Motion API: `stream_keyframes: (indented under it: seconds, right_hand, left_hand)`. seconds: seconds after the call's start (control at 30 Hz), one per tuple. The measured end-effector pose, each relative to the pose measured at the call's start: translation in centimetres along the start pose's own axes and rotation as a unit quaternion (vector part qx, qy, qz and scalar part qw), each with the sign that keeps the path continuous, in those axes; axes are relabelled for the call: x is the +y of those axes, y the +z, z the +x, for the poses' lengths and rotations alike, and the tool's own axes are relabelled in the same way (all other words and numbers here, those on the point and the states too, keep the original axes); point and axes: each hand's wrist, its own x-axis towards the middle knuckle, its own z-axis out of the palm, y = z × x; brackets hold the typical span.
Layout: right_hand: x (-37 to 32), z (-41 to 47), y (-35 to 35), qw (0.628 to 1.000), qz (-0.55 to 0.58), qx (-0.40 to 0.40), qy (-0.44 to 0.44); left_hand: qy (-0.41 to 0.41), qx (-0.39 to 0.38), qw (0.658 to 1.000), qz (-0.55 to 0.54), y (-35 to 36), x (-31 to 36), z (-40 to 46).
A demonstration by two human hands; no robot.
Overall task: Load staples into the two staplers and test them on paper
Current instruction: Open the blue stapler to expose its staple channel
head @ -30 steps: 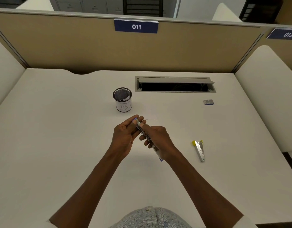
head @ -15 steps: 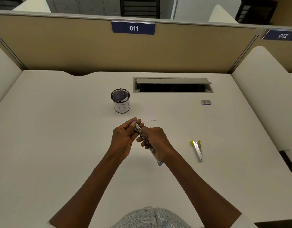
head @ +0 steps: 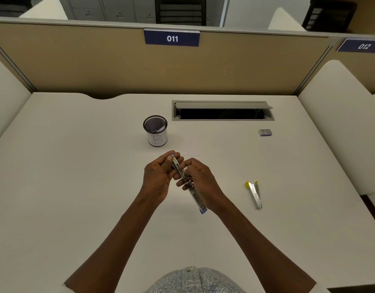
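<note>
A blue-tipped metal stapler (head: 195, 197) is swung open flat and held above the desk between both hands. My left hand (head: 159, 178) grips its far end. My right hand (head: 201, 180) holds its middle, fingertips pinched at the staple channel. A yellow-tipped stapler (head: 254, 194) lies slightly open on the desk to the right. A small staple box (head: 265, 132) sits at the back right. A white sheet of paper (head: 192, 155) lies under the hands, only its thin far edge showing.
A black mesh pen cup (head: 155, 131) with a white label stands behind the hands. An open cable hatch (head: 222, 111) is set in the white desk (head: 66, 176) further back. Tan partition walls close the back and sides.
The hands and the stapler stay in nearly the same place; my right hand's fingers shift slightly along the staple channel. The view has tilted a little.
</note>
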Motion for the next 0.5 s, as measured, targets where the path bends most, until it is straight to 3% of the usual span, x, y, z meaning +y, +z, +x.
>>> stream_keyframes:
  seconds: [0.17, 0.33, 0.5]
  right_hand:
    - [0.8, 0.5, -0.2, 0.997, 0.017, -0.018, 0.068]
    - [2.0, -0.3, -0.3, 1.000, 0.020, -0.015, -0.008]
    - [2.4, -0.4, -1.1, 0.997, 0.074, -0.017, 0.019]
  left_hand:
    - [0.013, 0.005, 1.000, 0.006, -0.1, 0.8, 0.5]
    - [0.025, -0.013, 0.999, 0.020, -0.1, 1.3, 0.3]
    - [0.043, -0.043, 0.996, 0.065, -0.1, 1.1, -0.1]
